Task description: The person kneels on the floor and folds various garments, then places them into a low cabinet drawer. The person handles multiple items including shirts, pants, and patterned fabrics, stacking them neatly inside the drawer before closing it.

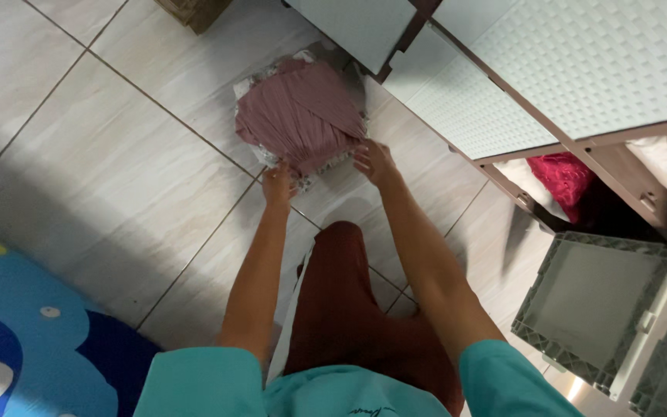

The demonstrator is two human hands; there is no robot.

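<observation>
A stack of folded clothes [303,108], topped by a dusty-pink pleated garment over pale patterned fabric, lies on the tiled floor. My left hand [278,184] grips the stack's near left edge. My right hand [374,161] holds its near right corner. Both arms reach straight ahead from teal sleeves. A dark reddish-brown cloth [341,309] hangs down in front of my body between my arms.
A plastic woven-pattern drawer cabinet [580,69] stands to the right, with an open compartment showing a red garment [561,176]. A grey open door or drawer panel [592,297] juts out at lower right. A blue cartoon mat [25,340] lies at lower left.
</observation>
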